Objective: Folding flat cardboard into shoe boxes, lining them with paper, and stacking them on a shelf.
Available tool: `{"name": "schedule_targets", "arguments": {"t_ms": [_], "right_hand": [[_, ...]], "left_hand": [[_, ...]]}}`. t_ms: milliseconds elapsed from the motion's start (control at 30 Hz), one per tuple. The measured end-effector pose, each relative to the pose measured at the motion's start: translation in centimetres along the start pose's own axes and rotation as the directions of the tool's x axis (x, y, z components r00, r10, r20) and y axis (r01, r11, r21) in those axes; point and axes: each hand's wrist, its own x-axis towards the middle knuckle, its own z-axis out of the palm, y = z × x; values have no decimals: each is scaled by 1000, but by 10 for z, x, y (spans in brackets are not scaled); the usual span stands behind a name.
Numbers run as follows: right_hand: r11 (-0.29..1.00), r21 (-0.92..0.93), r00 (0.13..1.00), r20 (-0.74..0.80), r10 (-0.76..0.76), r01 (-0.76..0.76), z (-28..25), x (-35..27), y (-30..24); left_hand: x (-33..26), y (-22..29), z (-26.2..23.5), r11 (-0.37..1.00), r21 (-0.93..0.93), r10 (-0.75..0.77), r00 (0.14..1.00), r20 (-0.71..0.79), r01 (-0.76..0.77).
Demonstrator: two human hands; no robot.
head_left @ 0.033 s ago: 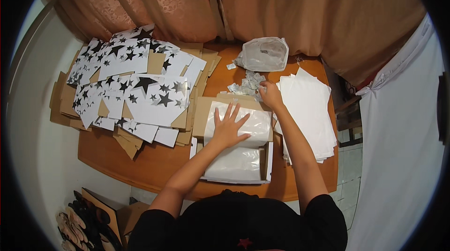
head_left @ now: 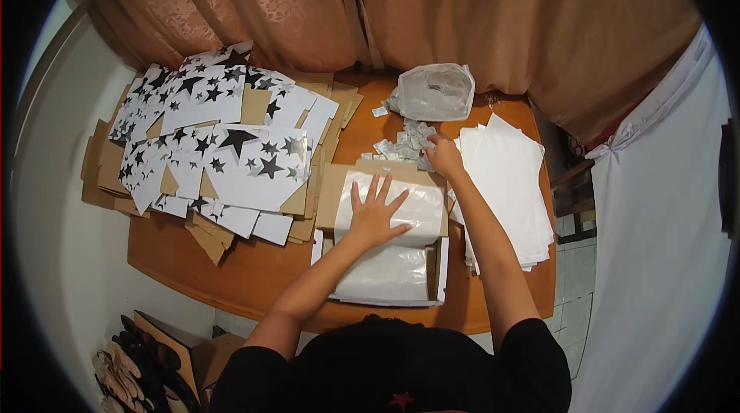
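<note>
My left hand [head_left: 376, 218] lies flat with fingers spread on a white, glossy sheet [head_left: 428, 201]. That sheet lines an open cardboard box [head_left: 327, 201], which is brown inside and has a white outer rim; its lid is folded back away from me. My right hand [head_left: 445, 157] reaches past the box's far right corner to a loose pile of small whitish sachets [head_left: 412, 138]. Its fingers are drawn together at the edge of the pile; whatever is between them is hidden. Behind the pile, a translucent plastic bag [head_left: 438, 93] lies on its side.
Star-printed white and brown flat cardboard pieces [head_left: 254, 174] are heaped at the left of the wooden table [head_left: 254, 278]. A stack of white paper sheets [head_left: 505, 189] lies at the right. Brown curtains [head_left: 455, 12] hang behind; shoes [head_left: 127, 374] are at the lower left.
Almost nothing differs. The view has shifted very slightly; both hands keep their places, the left on the sheet and the right at the sachets.
</note>
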Motion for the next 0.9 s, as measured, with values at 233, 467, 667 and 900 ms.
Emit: {"name": "schedule_targets", "arguments": {"t_ms": [233,467,667,900], "right_hand": [[905,-408,969,148,198,-122,39,33,31],[930,-301,976,-25,215,-212,33,31,30],[993,-16,983,-145,110,-114,-22,-6,-25],[906,418,993,-115,-11,58,-37,-109,-87]], "left_hand": [[-12,2,11,980,-22,-193,973,125,197],[-14,4,12,979,-60,-192,981,35,194],[-15,5,1,979,-73,-192,981,1,192],[-22,-22,-17,915,-99,-402,908,-118,392]]}}
